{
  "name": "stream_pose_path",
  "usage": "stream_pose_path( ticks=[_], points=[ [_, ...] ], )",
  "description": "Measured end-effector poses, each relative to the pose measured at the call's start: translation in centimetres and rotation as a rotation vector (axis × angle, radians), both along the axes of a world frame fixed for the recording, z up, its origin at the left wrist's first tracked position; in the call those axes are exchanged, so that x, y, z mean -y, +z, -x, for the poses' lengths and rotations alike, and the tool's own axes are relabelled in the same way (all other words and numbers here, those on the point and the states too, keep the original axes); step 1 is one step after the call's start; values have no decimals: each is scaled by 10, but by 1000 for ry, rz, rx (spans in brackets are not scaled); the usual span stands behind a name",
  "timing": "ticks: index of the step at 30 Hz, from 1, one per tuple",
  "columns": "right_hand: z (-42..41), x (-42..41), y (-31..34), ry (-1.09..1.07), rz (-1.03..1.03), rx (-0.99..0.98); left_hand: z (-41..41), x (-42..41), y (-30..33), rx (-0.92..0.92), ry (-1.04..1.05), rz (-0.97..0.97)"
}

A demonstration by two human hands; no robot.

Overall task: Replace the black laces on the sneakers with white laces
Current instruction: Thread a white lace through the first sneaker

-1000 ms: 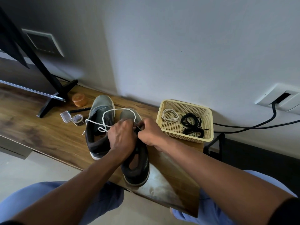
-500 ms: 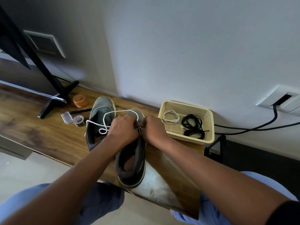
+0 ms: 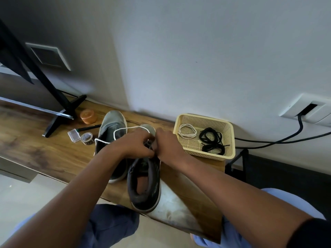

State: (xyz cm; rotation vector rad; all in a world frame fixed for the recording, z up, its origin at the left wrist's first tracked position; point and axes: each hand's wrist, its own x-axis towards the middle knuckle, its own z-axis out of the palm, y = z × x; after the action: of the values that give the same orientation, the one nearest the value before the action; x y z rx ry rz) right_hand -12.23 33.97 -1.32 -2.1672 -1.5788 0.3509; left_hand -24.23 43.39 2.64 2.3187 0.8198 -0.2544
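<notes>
sneakers: two grey ones on the wooden table (image 3: 44, 153), right sneaker (image 3: 145, 183) nearer, left sneaker (image 3: 111, 126) just beside it, further left. both hands meet over the right sneaker's eyelets; left hand (image 3: 133, 144) fingers curled together pinching the white lace (image 3: 123, 129), which loops over the left sneaker. right hand (image 3: 167, 143) fingers bunched at the same spot, can't tell what they clamp. yellow basket (image 3: 228, 136) to the right holds a coiled white lace (image 3: 187, 130) and black laces (image 3: 212, 141). orange tub (image 3: 88, 116) far left.

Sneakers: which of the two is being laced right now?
The right-hand sneaker, nearer the basket; both hands work at it.
</notes>
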Motion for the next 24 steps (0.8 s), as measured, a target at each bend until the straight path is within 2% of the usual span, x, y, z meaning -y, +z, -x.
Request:
stream_pose_path(
  ticks=[3, 5, 7, 9, 12, 13, 14, 15, 16, 18, 20, 22, 24],
  points=[
    [-8, -1, 3, 4, -128, 64, -4, 10, -6, -126, 13, -176],
    [-14, -4, 13, -76, -205, 103, -5, 13, -11, -169, 33, -262],
    [-23, -11, 29, -220, -292, 12, -3, 13, -11, -176, 49, -282],
    [-35, -17, 51, -387, -411, -360, -4, 13, -9, -184, 34, -294],
    [-55, -22, 78, -475, -500, -1221, -5, 14, -4, -199, 16, -317],
    [-58, -20, 82, -471, -479, -1398, -4, 14, -3, -198, 17, -318],
    [-59, -19, 82, -460, -428, -1431, -4, 14, -2, -199, 17, -318],
    [-58, -17, 80, -429, -352, -1316, -4, 14, -1, -200, 15, -319],
    [-56, -14, 75, -360, -253, -1067, -5, 14, 0, -200, 10, -322],
    [-50, -9, 63, -165, -32, -419, -7, 15, 2, -191, -10, -334],
    [-38, -5, 52, 26, 170, 73, -9, 14, 2, -182, -29, -357],
    [-26, 0, 44, 126, 208, 322, -9, 14, 2, -177, -24, -379],
    [-20, 4, 37, 156, 177, 392, -10, 14, 1, -171, -20, -393]
  ],
)
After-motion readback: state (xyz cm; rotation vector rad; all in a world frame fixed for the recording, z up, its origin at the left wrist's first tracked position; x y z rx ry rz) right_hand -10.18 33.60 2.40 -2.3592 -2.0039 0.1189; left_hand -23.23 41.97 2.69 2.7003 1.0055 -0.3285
